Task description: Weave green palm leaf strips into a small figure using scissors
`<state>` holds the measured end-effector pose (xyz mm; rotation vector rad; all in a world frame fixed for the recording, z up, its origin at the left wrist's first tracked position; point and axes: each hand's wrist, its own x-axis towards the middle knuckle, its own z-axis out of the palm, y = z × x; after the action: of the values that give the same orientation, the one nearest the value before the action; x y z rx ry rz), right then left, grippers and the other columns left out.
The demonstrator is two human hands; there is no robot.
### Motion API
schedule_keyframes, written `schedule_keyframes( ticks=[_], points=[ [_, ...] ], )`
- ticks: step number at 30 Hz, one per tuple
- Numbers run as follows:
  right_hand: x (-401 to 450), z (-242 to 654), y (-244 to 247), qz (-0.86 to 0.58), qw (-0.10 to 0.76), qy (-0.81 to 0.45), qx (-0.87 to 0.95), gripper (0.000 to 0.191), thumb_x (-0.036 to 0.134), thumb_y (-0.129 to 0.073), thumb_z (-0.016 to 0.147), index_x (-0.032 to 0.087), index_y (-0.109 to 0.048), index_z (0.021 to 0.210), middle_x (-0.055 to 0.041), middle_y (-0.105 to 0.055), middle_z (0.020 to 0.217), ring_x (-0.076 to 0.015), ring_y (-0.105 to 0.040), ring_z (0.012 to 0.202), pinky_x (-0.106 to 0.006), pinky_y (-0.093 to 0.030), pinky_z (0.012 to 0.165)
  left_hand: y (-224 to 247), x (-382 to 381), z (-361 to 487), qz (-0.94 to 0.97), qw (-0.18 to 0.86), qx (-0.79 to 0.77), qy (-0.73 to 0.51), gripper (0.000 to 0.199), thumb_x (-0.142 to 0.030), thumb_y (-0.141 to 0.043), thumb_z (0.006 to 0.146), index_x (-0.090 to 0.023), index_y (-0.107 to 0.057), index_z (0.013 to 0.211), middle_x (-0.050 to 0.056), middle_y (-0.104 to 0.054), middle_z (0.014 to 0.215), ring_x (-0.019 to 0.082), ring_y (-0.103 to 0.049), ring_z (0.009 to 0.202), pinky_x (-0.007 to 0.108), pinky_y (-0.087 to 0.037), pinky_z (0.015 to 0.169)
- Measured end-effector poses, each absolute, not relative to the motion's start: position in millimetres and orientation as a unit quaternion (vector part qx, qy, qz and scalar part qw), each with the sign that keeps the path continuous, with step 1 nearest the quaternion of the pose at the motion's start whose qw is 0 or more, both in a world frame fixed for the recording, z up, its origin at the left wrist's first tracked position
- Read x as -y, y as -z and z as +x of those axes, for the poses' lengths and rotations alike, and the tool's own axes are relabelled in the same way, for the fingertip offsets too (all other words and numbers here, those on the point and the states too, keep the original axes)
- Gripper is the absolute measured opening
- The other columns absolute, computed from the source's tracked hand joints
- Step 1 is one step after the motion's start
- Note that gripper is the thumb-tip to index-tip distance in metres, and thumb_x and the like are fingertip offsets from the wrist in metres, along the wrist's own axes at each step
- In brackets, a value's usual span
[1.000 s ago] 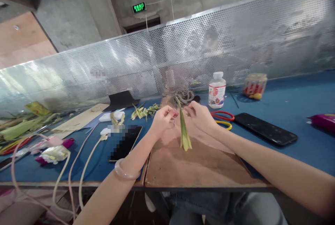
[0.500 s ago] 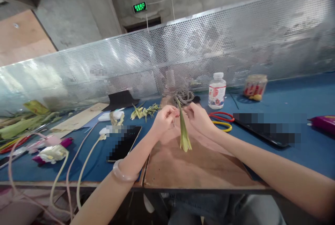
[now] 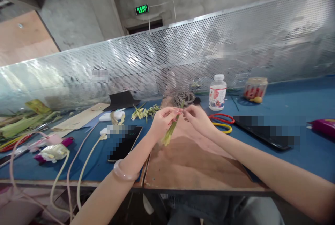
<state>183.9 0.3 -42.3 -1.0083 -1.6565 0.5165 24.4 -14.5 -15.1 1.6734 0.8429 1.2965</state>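
Over the wooden board [image 3: 193, 162], my left hand [image 3: 164, 120] is closed on a narrow bundle of green corn husk [image 3: 170, 132]. Its pale, splayed end points down and left, while the thin dark green tip rises above the fingers. My right hand [image 3: 196, 117] is closed in a pinch right beside the tip, its fingertips almost meeting those of my left. Whatever sits between the right fingertips is too small to make out. Behind both hands lies a coil of grey cord [image 3: 184, 97].
Right of the hands are a labelled bottle [image 3: 217, 94], a jar [image 3: 255, 88], and scissors with red and yellow handle loops [image 3: 222, 123]. To the left lie a phone [image 3: 131, 143], husk scraps [image 3: 142, 113], charging cables [image 3: 69, 169] and corn husks [image 3: 23, 123]. A perforated metal screen [image 3: 146, 60] stands behind.
The husk bundle has swung from hanging straight down between the hands to slanting down-left under my left hand. Both hands have come closer together at its tip.
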Motion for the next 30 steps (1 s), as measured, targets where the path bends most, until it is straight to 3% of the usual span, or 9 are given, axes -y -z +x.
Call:
schedule_keyframes(
  ticks=[3, 10, 17, 25, 30],
  points=[
    [2.8, 183.6, 38.1, -0.382, 0.569, -0.292, 0.667, 0.018, 0.035, -0.051, 0.080, 0.017, -0.056, 0.076, -0.0018, -0.060, 0.071, -0.0150, -0.056, 0.065, -0.030, -0.045, 0.061, 19.0, 8.5, 21.7, 0.657, 0.419, -0.344, -0.524, 0.023, -0.036, -0.062, 0.076, -0.015, -0.069, 0.083, 0.001, -0.056, 0.062, 0.006, -0.040, 0.051, 0.020, -0.029, 0.046],
    [7.7, 181.7, 35.9, -0.309, 0.580, -0.344, 0.671, 0.020, 0.036, -0.056, 0.079, 0.018, -0.055, 0.072, -0.0012, -0.056, 0.076, -0.0131, -0.053, 0.067, -0.028, -0.046, 0.060, 22.1, 2.1, 20.9, 0.647, 0.434, -0.350, -0.520, 0.026, -0.038, -0.062, 0.075, -0.015, -0.068, 0.088, 0.001, -0.057, 0.064, 0.007, -0.044, 0.053, 0.020, -0.034, 0.049],
    [4.8, 184.0, 40.0, -0.314, 0.581, -0.242, 0.711, 0.013, 0.029, -0.052, 0.083, 0.019, -0.057, 0.077, -0.0027, -0.055, 0.085, -0.0146, -0.054, 0.073, -0.030, -0.046, 0.063, 20.3, 5.5, 22.8, 0.665, 0.394, -0.373, -0.513, 0.023, -0.034, -0.065, 0.073, -0.016, -0.066, 0.088, 0.003, -0.062, 0.071, 0.009, -0.051, 0.058, 0.021, -0.038, 0.052],
    [6.4, 185.9, 36.4, -0.312, 0.589, -0.009, 0.745, 0.008, 0.016, -0.049, 0.085, 0.019, -0.055, 0.081, -0.0049, -0.054, 0.084, -0.0152, -0.052, 0.071, -0.030, -0.046, 0.063, 19.2, 4.5, 24.5, 0.683, 0.317, -0.352, -0.557, 0.020, -0.029, -0.064, 0.075, -0.016, -0.059, 0.090, 0.004, -0.063, 0.081, 0.012, -0.057, 0.067, 0.024, -0.046, 0.060],
    [-2.3, 190.3, 37.2, -0.253, 0.551, 0.112, 0.787, 0.012, 0.016, -0.045, 0.089, 0.020, -0.057, 0.090, -0.0084, -0.056, 0.092, -0.0197, -0.054, 0.089, -0.036, -0.048, 0.078, 18.4, 5.5, 25.1, 0.674, 0.290, -0.347, -0.584, 0.022, -0.029, -0.065, 0.075, -0.017, -0.055, 0.090, 0.004, -0.063, 0.079, 0.013, -0.060, 0.070, 0.024, -0.047, 0.060]
  ],
)
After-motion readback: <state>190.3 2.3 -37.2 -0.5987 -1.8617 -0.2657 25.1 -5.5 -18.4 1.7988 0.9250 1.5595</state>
